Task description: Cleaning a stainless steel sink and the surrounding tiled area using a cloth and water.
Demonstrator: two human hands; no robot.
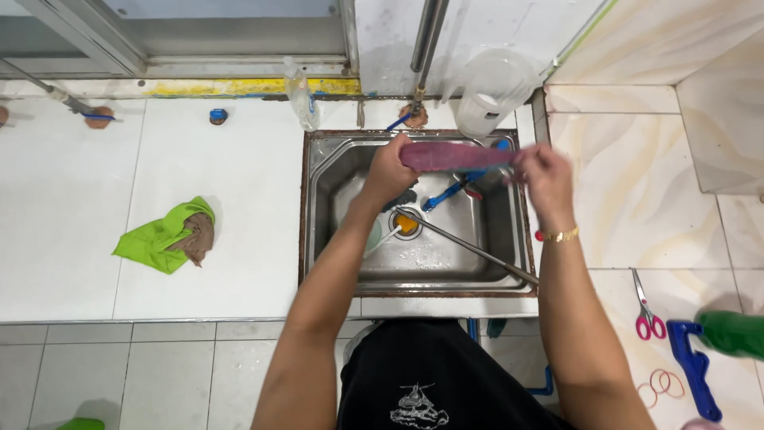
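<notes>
Stretching between both hands, a reddish-purple cloth (pixel 455 156) hangs taut above the back of the steel sink (pixel 326 207). The left hand (pixel 387 171) is clamped around its left end, and the right hand (pixel 546 177), blurred, is closed on its right end; a gold bracelet (pixel 559 235) circles that wrist. Under the cloth, inside the sink, lie a blue-handled tool (pixel 447 193), a long metal rod (pixel 469 248) slanting towards the sink's front right corner, and an orange piece at the drain (pixel 407 224). Just behind the sink stand a clear plastic jug (pixel 491 95) and a small clear bottle (pixel 301 99). Left of the sink, on the white counter (pixel 72 207), sits a crumpled green and brown rag (pixel 169 236). Right of the sink, on the floor, lie red-handled scissors (pixel 647 306) and rubber bands (pixel 657 384).
</notes>
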